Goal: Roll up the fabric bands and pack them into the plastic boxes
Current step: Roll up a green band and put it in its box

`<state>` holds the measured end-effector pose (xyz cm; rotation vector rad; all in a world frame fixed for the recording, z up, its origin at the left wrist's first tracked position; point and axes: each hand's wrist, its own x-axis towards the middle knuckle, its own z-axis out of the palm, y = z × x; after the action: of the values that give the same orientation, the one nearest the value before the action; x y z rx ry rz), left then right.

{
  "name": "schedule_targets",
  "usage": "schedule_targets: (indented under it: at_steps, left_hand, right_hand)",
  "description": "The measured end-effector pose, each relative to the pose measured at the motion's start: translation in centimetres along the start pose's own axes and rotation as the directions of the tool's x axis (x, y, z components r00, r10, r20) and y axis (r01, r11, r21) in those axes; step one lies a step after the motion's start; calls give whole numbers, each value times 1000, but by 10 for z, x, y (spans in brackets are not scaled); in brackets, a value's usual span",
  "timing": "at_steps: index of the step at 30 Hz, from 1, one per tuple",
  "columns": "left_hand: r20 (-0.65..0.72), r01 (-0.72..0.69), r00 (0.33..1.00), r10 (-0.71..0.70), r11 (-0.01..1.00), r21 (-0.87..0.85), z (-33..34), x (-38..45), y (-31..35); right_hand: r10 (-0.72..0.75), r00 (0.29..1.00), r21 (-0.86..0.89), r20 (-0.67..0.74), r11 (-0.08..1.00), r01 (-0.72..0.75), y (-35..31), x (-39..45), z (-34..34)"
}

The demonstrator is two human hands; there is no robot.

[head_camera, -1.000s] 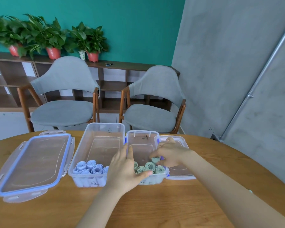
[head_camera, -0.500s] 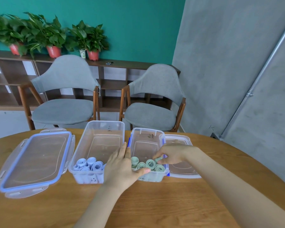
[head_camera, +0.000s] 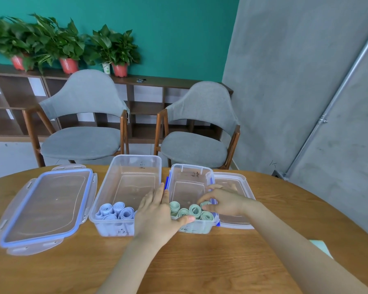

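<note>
I see dark handwritten marks on both clear plastic boxes, far walls and near fronts, but can't read any. My left hand (head_camera: pixel 157 215) rests flat w/ straight fingers between the two, thumb on the near rim of the smaller box (head_camera: pixel 191 183); my right hand (head_camera: pixel 223 201) pinches a green fabric roll (head_camera: pixel 205 203) at that box's right side, beside four other green rolls (head_camera: pixel 189 211). Blue rolls (head_camera: pixel 115 212) sit in the larger box (head_camera: pixel 134 179). Blue-sealed lid (head_camera: pixel 45 206) lies left, a second lid (head_camera: pixel 234 187) under the smaller box — all on a round wood table (head_camera: pixel 200 262). Behind: two grey chairs (head_camera: pixel 83 115), potted plants (head_camera: pixel 66 45) on a low shelf, teal wall, grey concrete wall w/ a metal pipe.
</note>
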<state>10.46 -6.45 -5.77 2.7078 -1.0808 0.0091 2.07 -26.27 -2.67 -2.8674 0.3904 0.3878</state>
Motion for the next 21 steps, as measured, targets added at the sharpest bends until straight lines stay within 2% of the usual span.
schedule_targets:
  at_steps: [7, 15, 21]
  left_hand:
    - [-39, -37, 998, 41, 995, 95, 3, -4, 2]
    - [-75, -11, 997, 17, 997, 80, 8, -10, 6]
    - [-76, 6, 997, -3, 999, 48, 9, -11, 7]
  right_hand:
    - [-1, 1000, -5, -18, 1000, 1, 1, -2, 4]
    - [11, 995, 11, -98, 1000, -10, 2, -4, 14]
    - [4, 998, -1, -64, 1000, -4, 3, -2, 10]
